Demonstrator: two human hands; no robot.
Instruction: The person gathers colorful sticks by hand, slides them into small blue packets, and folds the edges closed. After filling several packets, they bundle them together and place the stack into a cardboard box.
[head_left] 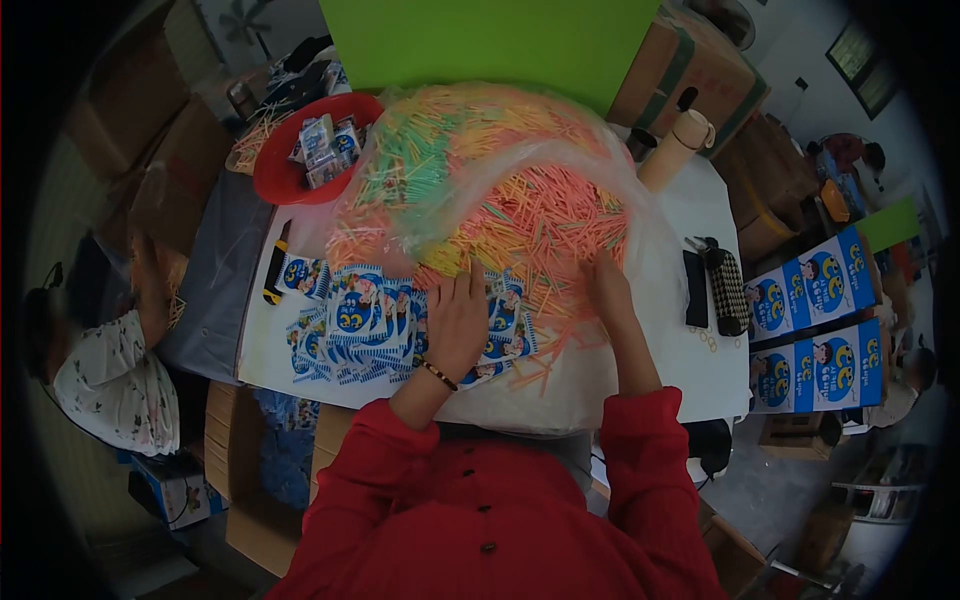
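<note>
Pink sticks [548,212] beside right hand [605,288]

Dim light, fisheye bowing, black vignette at 3 and 9 o'clock, faint sheen on plastic bag [470,195]

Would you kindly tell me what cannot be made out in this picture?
In the head view:
What lies beneath the left hand: covered by it.
Whether the right hand grips any sticks: too blurred where they meet.
Small print on the packets: too small.
Bottom of the red bowl: covered by packs inside.
Top of the green board: cut off by the upper edge.
</note>
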